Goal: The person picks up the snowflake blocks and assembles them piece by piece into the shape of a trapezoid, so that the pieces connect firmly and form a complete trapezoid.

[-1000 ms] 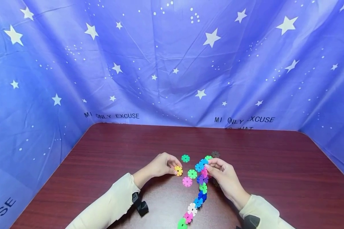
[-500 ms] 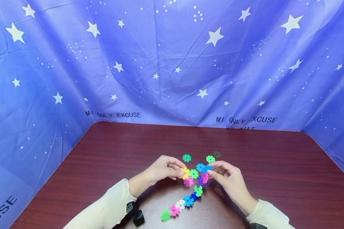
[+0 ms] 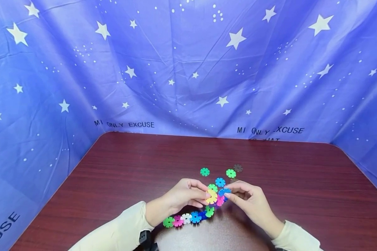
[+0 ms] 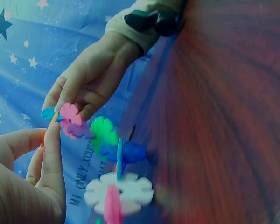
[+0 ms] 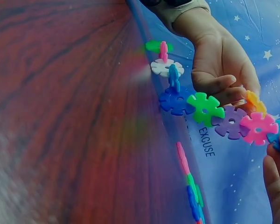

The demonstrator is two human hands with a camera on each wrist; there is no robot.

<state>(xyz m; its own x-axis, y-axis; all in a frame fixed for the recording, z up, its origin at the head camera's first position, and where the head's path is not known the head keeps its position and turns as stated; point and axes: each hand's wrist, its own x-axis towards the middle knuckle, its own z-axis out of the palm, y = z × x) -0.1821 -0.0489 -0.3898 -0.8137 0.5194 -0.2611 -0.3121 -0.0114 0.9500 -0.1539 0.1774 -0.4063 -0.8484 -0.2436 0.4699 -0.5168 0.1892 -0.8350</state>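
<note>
My left hand [image 3: 188, 196] pinches a yellow notched plastic disc [image 3: 211, 197] between thumb and fingers. My right hand [image 3: 250, 200] pinches the blue end disc [image 3: 225, 192] of a linked chain of such discs. The yellow disc stands close beside this blue one; in the left wrist view it shows edge-on as a thin orange strip [image 4: 53, 119]. From the right fingers the chain runs through a pink disc [image 5: 259, 129], a purple disc [image 5: 230, 122], a green disc [image 5: 205, 109] and blue ones to a white disc [image 3: 186, 218]. Its green tail disc [image 3: 168, 222] lies below my left wrist.
Several loose discs lie on the dark red table [image 3: 138, 157] beyond the hands: a teal disc [image 3: 204, 172], a blue disc [image 3: 220, 182], a bright green disc [image 3: 231, 173] and a brown disc [image 3: 238, 168]. A starry blue curtain [image 3: 182, 62] hangs behind the table.
My left hand has carried the yellow disc rightward and nearer, up to the blue end disc. The chain's tail has swung left. A loose pink disc is now hidden near the left hand.
</note>
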